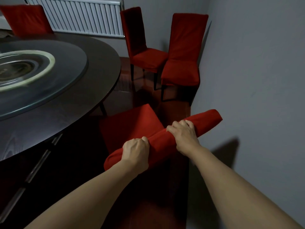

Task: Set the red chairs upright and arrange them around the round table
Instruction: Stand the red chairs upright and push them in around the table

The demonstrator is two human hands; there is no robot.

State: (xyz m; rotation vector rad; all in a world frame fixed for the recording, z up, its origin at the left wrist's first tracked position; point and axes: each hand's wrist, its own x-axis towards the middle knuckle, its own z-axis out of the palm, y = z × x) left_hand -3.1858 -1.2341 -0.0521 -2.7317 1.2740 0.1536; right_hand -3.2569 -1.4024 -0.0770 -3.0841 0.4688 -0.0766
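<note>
Both grips, left hand (137, 151) and right hand (184, 134), curl round the chair's top rail (162, 139).

1 view only: head-worn wide-angle cam, looking forward and down along both forearms. Closest to lens is the left hand (137, 152) and right hand (183, 134) on a chair back (165, 139). Round table (69, 123) fills the left, wall (255, 80) the right, radiator (77, 15) far top. Edges bend with lens distortion.
</note>
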